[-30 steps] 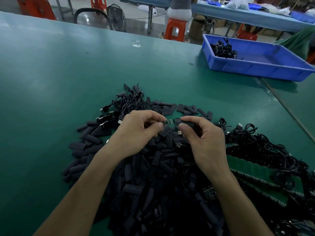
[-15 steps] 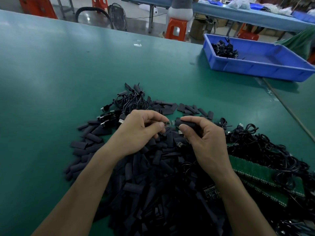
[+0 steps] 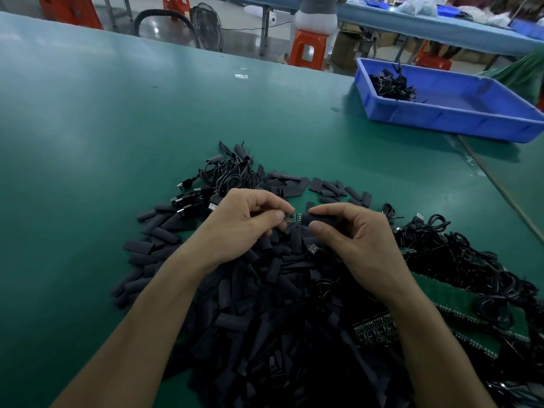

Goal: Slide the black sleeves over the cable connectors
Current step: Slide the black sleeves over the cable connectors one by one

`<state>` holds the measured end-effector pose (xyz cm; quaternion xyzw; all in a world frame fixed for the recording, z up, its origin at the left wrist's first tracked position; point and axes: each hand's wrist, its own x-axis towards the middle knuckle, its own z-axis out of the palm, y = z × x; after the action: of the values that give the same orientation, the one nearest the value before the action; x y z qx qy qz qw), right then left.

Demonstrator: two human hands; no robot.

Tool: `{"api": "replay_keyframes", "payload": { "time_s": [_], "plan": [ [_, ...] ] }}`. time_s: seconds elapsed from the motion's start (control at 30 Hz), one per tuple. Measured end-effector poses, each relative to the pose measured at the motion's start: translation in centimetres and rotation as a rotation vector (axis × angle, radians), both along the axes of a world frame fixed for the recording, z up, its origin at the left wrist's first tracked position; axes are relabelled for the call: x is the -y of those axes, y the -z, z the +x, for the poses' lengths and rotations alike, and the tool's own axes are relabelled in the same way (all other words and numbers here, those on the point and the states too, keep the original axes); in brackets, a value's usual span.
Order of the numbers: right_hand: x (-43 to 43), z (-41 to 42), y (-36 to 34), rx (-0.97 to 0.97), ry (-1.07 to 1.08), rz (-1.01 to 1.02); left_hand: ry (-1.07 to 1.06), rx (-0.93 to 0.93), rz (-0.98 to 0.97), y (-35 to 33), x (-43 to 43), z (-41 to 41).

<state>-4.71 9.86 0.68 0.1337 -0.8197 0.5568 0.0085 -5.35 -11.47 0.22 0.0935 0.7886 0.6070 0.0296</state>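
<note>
My left hand (image 3: 244, 222) pinches a small green circuit-board connector (image 3: 291, 217) between thumb and fingers. My right hand (image 3: 359, 242) holds a black sleeve (image 3: 319, 219) just right of it, and the sleeve's open end meets the board's right end. Both hands hover over a big heap of loose black sleeves (image 3: 265, 304) on the green table (image 3: 117, 128). Black USB cables (image 3: 223, 178) lie bundled behind my left hand. The cable leading from the held board is hidden by my fingers.
A blue tray (image 3: 459, 119) at the back right holds a few black cable pieces. Tangled black cables (image 3: 471, 260) and green circuit-board strips (image 3: 459, 304) lie on the right. Across the aisle a person sits on an orange stool (image 3: 307, 48) at another table.
Both hands stay nearly in place. The sleeve in my right hand has edged left toward the board, so less of the green board shows between the fingers.
</note>
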Motion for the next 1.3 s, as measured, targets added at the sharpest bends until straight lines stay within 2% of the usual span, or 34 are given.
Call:
{"api": "replay_keyframes", "payload": {
  "time_s": [0.17, 0.37, 0.73, 0.9, 1.1, 1.3],
  "plan": [
    [-0.07, 0.03, -0.07, 0.01, -0.028, 0.021, -0.006, -0.013, 0.028, -0.01, 0.06, -0.05],
    [0.21, 0.29, -0.07, -0.095, 0.038, 0.082, 0.0, -0.017, 0.042, 0.14, 0.1, 0.0],
    [-0.09, 0.2, -0.29, -0.055, 0.015, 0.056, 0.002, -0.006, 0.046, -0.16, 0.07, 0.03],
    [-0.17, 0.34, -0.26, -0.103, 0.071, 0.101, 0.033, -0.019, 0.03, -0.12, 0.1, 0.14],
    [-0.1, 0.2, -0.59, -0.096, 0.005, 0.141, 0.077, -0.048, -0.009, -0.08, 0.29, 0.27],
    [0.18, 0.14, -0.45, -0.108, -0.013, 0.104, 0.081, -0.009, 0.053, 0.13, 0.38, 0.1]
  ]
}}
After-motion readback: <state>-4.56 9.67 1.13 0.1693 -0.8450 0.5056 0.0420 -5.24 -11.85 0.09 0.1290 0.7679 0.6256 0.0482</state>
